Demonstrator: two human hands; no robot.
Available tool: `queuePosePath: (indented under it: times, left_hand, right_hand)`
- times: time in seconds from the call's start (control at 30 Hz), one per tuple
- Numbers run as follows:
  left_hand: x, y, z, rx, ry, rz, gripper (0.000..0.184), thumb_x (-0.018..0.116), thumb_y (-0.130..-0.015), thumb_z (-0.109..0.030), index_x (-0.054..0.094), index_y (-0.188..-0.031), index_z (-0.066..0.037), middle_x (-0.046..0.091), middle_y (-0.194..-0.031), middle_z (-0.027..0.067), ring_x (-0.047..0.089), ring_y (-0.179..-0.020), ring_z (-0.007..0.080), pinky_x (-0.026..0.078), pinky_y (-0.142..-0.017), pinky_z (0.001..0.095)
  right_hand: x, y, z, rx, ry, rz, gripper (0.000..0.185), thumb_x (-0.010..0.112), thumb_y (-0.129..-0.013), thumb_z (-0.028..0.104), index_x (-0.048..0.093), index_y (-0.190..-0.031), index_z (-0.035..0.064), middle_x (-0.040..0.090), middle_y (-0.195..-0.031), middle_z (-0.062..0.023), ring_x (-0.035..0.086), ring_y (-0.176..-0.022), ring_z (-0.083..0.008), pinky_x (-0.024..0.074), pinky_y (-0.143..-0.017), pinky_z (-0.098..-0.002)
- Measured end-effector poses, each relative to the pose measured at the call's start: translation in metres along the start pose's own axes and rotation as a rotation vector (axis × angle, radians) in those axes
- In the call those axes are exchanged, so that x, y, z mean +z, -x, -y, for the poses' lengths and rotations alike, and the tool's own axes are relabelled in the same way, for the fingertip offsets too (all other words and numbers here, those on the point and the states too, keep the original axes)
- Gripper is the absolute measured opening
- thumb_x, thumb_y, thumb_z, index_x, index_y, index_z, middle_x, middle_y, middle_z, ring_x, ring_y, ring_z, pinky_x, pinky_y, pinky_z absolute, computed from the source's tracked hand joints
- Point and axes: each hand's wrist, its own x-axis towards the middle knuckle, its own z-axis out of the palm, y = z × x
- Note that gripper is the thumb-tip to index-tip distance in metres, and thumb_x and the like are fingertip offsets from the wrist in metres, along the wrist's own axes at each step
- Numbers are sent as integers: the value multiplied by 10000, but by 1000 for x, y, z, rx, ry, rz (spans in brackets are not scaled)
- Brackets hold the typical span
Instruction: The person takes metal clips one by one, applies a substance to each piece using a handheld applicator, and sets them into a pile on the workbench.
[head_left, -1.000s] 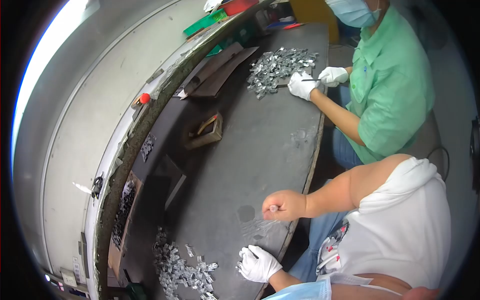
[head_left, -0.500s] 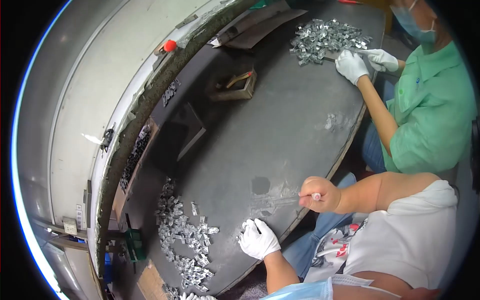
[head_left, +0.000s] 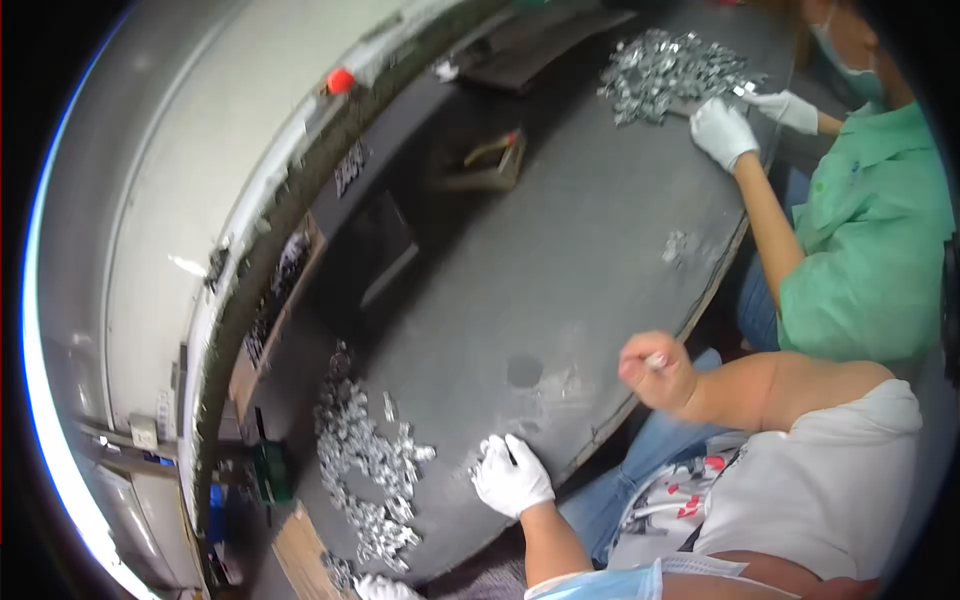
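My left hand point(head_left: 512, 476), in a white glove, rests on the dark tabletop point(head_left: 470, 320) with its fingers curled down. A small shiny metal piece point(head_left: 476, 469) shows at its fingertips, partly hidden. To its left lies a spread heap of small silver metal clips point(head_left: 365, 450). My right hand point(head_left: 655, 372) is bare and blurred, raised over the table's near edge. Its fist is closed around a thin white pen-like stick point(head_left: 656, 361), seen nearly end-on; most of it is hidden by the fingers.
A co-worker in green point(head_left: 870, 220) sits to the right, gloved hands at another clip heap point(head_left: 670, 75). A small wooden box point(head_left: 490, 170) holds a yellow-handled tool. Another person's gloved hand point(head_left: 385, 588) shows at the bottom. A raised ledge point(head_left: 290, 190) runs along the far side.
My right hand has lifted up and away from my left hand, carrying the stick. My left hand stays at nearly the same spot. The whole view has shifted slightly and is blurrier.
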Motion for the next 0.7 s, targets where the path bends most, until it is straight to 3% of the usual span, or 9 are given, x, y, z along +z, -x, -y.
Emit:
queuePosePath:
  times: [0.07, 0.17, 0.3, 0.4, 0.5, 0.7]
  left_hand:
    - [-1, 2, 1, -36, 41, 30, 218, 520, -780, -228, 619, -784, -34, 623, -824, 128, 576, -753, 288, 437, -740, 370]
    - [5, 3, 5, -4, 61, -85, 212, 541, -773, -219, 636, -790, -30, 634, -831, 120, 593, -773, 260, 451, -735, 337]
    - [4, 1, 5, -32, 51, -19, 218, 541, -772, -223, 640, -806, -33, 638, -844, 113, 597, -772, 251, 457, -725, 333]
    - [8, 1, 6, -36, 48, -12, 216, 542, -771, -226, 640, -805, -36, 639, -840, 109, 598, -760, 253, 458, -719, 337]
    - [4, 2, 5, -61, 38, 20, 220, 546, -770, -230, 642, -806, -36, 639, -834, 112, 601, -761, 256, 458, -722, 342]
    - [6, 1, 4, -78, 57, 6, 234, 567, -765, -218, 654, -846, -16, 640, -840, 144, 608, -846, 256, 454, -784, 338]
  right_hand:
    - [-1, 9, -9, -11, 2, -56, 141, 608, -782, 38, 513, -886, 33, 540, -728, -63, 509, -613, -141, 414, -553, -257]
    - [-5, 11, -6, -27, -256, -16, 131, 591, -791, 31, 497, -883, 34, 535, -717, -65, 507, -590, -142, 411, -527, -258]
    - [-6, 12, -13, -77, -106, -34, 153, 585, -807, 54, 481, -919, 36, 519, -702, -54, 491, -560, -123, 405, -507, -240]
    - [-7, 10, -19, 76, -114, -83, 169, 600, -807, 77, 484, -925, 40, 516, -724, -34, 478, -576, -94, 398, -515, -227]
    - [-1, 4, -13, 86, -317, -146, 164, 617, -802, 96, 503, -908, 44, 508, -744, -17, 461, -602, -71, 383, -524, -212]
    - [-1, 9, -21, 17, -150, -126, 168, 625, -801, 107, 508, -904, 44, 497, -723, -5, 436, -586, -58, 370, -522, -197]
